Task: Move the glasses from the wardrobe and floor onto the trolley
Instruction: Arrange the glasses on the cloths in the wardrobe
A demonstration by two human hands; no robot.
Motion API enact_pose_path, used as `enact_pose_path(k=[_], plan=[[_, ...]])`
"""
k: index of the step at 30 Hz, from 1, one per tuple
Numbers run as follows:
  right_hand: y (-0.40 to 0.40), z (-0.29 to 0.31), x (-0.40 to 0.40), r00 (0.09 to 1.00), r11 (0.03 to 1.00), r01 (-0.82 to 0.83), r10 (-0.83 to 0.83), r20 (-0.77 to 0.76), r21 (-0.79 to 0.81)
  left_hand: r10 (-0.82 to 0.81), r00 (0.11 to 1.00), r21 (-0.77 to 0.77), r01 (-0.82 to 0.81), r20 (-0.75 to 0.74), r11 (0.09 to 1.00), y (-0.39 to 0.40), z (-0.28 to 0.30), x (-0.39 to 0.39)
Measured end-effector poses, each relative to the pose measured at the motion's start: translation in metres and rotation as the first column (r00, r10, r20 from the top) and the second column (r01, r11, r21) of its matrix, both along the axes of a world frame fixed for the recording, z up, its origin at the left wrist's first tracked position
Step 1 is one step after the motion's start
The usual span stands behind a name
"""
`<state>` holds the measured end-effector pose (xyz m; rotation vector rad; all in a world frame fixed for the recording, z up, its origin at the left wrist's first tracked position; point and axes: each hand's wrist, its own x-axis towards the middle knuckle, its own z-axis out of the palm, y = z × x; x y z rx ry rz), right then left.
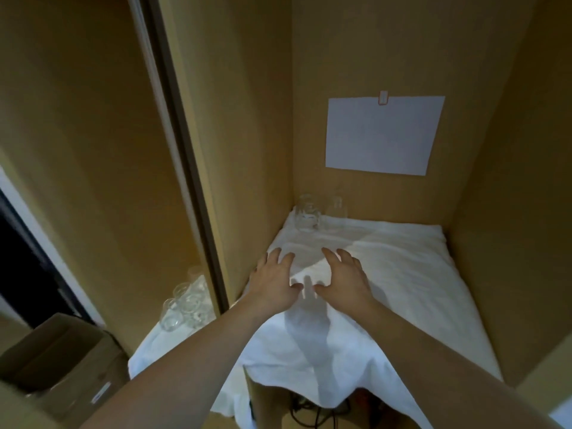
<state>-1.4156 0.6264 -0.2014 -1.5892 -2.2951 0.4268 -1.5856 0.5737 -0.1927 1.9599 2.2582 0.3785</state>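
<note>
While I look down from the head camera, a brown cardboard box (58,351) sits nearest at lower left, beside the tan wooden wardrobe (247,119) whose shelf carries a rumpled white cloth (402,289). My left hand (274,281) and right hand (343,278) hover over it, fingers spread, grasping nothing. Clear drinking glasses (309,213) stand in the far left corner.

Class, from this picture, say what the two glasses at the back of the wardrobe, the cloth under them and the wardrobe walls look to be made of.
Glasses: clear glass probably, see-through with bright glints.
Cloth: white woven fabric, matte, creased.
Wardrobe walls: light wood-look board, smooth; whether veneer or laminate is unclear.
</note>
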Motion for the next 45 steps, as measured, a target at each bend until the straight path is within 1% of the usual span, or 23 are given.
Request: enact_pose_path(k=[3,7,12,17,20,23,29,34,38,45], plan=[[-0.030,-0.005,-0.022,1.000,1.000,0.014,-0.014,0.021,-0.008,-0.024,1.000,0.011,0.024,0.002,1.000,-0.032,-0.008,-0.019],[-0.085,-0.016,-0.063,0.998,1.000,-0.014,0.014,0.055,0.000,-0.022,1.000,0.017,0.022,-0.004,1.000,-0.092,-0.020,-0.061],[-0.156,-0.030,-0.119,0.995,0.999,-0.043,0.046,0.092,-0.032,0.071,0.997,-0.040,-0.071,0.005,0.997,-0.173,-0.034,-0.132],[-0.223,-0.043,-0.168,0.994,0.993,-0.078,0.084,0.074,-0.084,0.139,0.990,-0.091,-0.136,0.025,0.987,-0.243,-0.044,-0.193],[-0.255,-0.051,-0.193,0.990,0.987,-0.108,0.118,0.077,-0.123,0.167,0.986,-0.108,-0.166,0.002,0.980,-0.276,-0.052,-0.222],[-0.275,-0.059,-0.213,0.987,0.982,-0.131,0.143,0.079,-0.136,0.217,0.976,-0.109,-0.214,0.017,0.971,-0.294,-0.061,-0.244],[-0.278,-0.074,-0.259,0.965,0.964,-0.203,0.227,0.134,-0.174,0.302,0.950,-0.118,-0.291,0.085,0.949,-0.296,-0.077,-0.279],[-0.249,-0.094,-0.297,0.958,0.952,-0.236,0.262,0.119,-0.197,0.352,0.933,-0.161,-0.337,0.077,0.928,-0.278,-0.090,-0.305],[-0.208,-0.105,-0.322,0.962,0.944,-0.233,0.259,0.089,-0.234,0.355,0.934,-0.215,-0.336,0.052,0.917,-0.244,-0.092,-0.328],[-0.131,-0.119,-0.358,0.967,0.918,-0.241,0.253,-0.004,-0.316,0.371,0.927,-0.206,-0.352,0.057,0.913,-0.164,-0.092,-0.368]])
